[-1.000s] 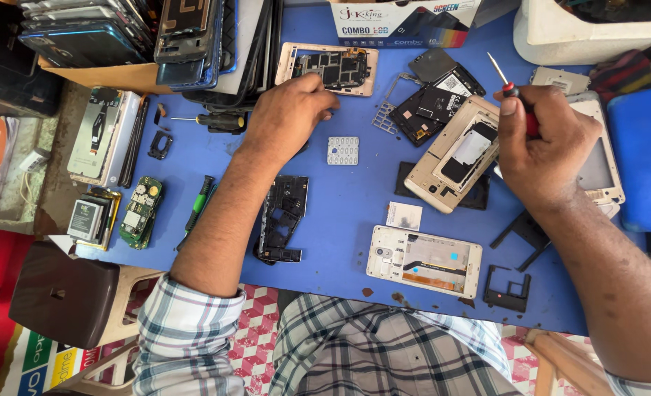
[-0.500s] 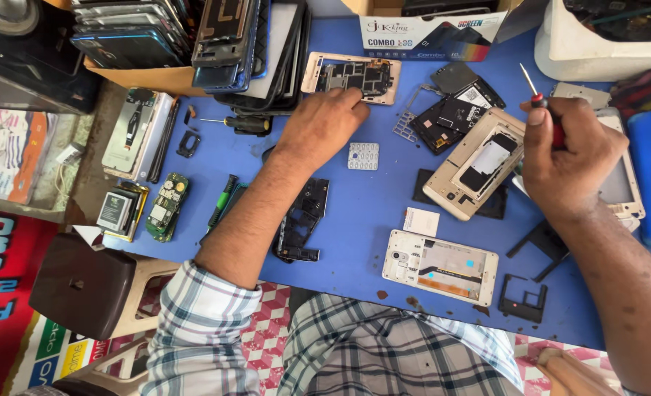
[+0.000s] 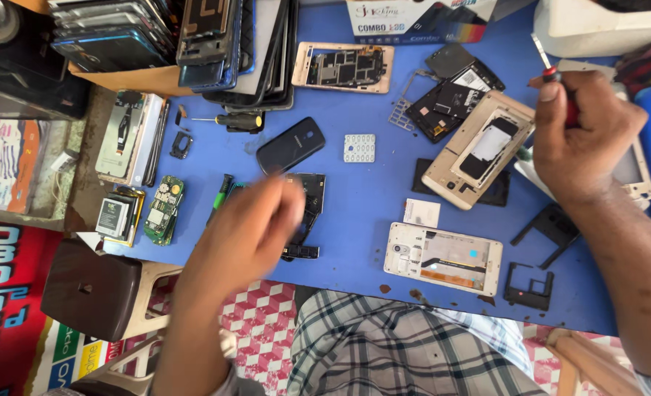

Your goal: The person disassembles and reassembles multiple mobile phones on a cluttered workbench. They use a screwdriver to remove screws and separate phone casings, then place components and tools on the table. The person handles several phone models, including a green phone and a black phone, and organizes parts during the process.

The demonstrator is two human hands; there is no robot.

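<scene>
Bright, even daylight falls on my blue table [image 3: 369, 205], with soft shadows only. My left hand [image 3: 248, 235] is smeared by motion blur; my right hand [image 3: 582, 136] stays sharp.

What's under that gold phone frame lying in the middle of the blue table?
A flat black piece pokes out from under the gold phone frame, on the blue table. Only its edges show; the rest is covered, so I can't tell what it is.

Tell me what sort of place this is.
Most likely a phone repair bench: opened phone bodies such as the gold frame, a loose green circuit board, and a small screwdriver in the right hand.
</scene>
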